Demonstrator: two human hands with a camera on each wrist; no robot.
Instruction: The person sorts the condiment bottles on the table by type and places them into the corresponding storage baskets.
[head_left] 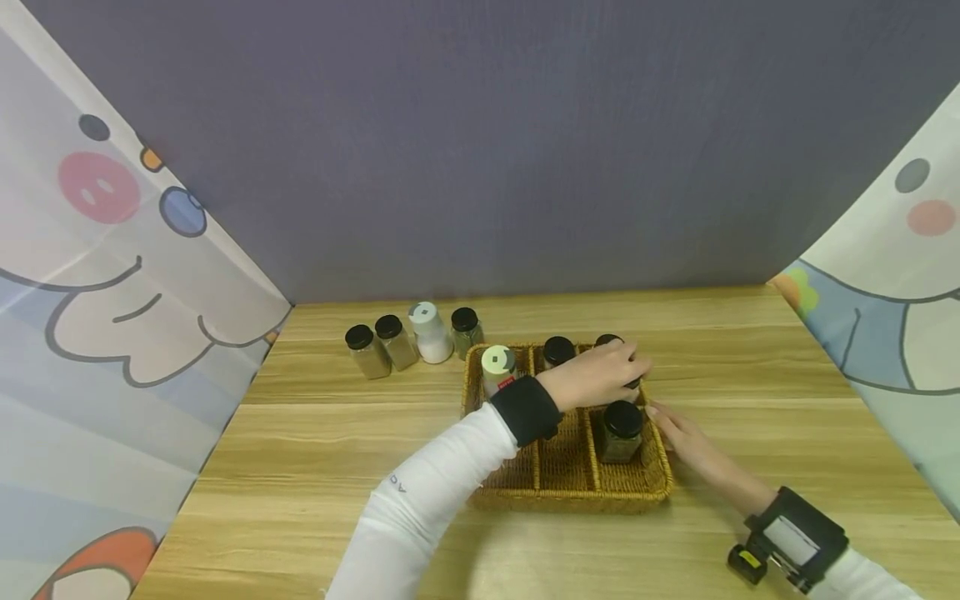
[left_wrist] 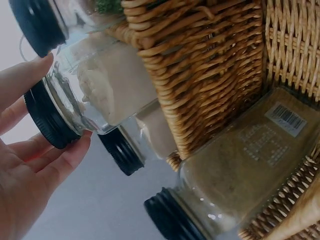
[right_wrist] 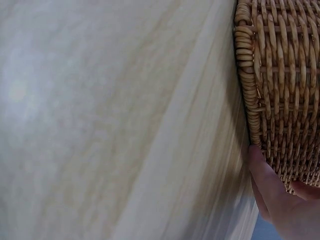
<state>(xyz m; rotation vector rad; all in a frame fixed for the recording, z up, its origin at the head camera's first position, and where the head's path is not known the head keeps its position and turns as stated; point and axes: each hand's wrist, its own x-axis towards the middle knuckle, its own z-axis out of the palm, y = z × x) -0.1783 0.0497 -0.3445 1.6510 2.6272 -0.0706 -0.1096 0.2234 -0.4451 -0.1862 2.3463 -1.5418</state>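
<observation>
Left hand (head_left: 597, 375) curled, I grip a jar (left_wrist: 117, 90) by its black lid (left_wrist: 52, 120); it lies toward four o'clock from that hand, at two o'clock of the wicker basket (head_left: 562, 497), seemingly upright, base hidden. My right hand (head_left: 684, 437), fingers nearly straight, touches the basket at three. A barcode label (left_wrist: 285, 119) on the neighbouring jar (left_wrist: 225, 170) is unreadable

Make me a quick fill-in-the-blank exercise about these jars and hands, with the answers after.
1. The left hand grips a jar by its black ____.
2. The right hand touches the basket on its ____, not its inside.
3. Beyond the basket, one white-capped bottle and ____ black-lidded jars stand on the table.

Missing words: lid; outside; three.
</observation>
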